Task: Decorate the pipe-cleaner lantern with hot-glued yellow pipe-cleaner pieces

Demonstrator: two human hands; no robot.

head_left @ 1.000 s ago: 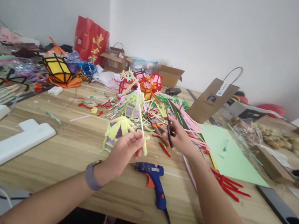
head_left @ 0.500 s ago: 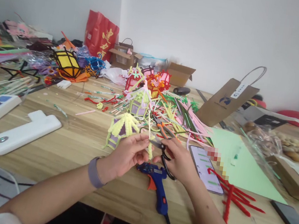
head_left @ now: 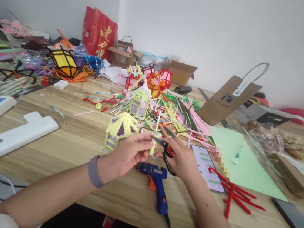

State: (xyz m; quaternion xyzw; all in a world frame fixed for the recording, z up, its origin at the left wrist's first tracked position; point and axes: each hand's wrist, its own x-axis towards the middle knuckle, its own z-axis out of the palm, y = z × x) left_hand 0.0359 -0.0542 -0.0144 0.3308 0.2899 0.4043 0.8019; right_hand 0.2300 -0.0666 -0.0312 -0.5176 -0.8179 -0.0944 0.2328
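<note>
My left hand (head_left: 133,150) pinches a short fuzzy yellow pipe cleaner (head_left: 152,150). A thin pale strip (head_left: 158,120) stands up above the fingertips; whether it joins the pipe cleaner I cannot tell. My right hand (head_left: 183,159) grips black-handled scissors (head_left: 159,141), whose blades lie across the yellow piece beside my left fingertips. Just beyond my left hand sits a small purple house-shaped lantern (head_left: 122,123) with a yellow fuzzy roof. Below my hands lies a blue glue gun (head_left: 160,193) with an orange trigger.
Behind are another lantern (head_left: 139,103) and a heap of pipe cleaners (head_left: 193,115). To the right lie a lit phone (head_left: 206,168), red pipe cleaners (head_left: 238,198), green paper (head_left: 249,164) and a leaning paper bag (head_left: 228,101). A white power adapter (head_left: 23,136) lies left.
The pale strip above my left fingers shows shorter and more upright. The scissors have turned slightly, and both hands have shifted a little. The whole view has moved slightly.
</note>
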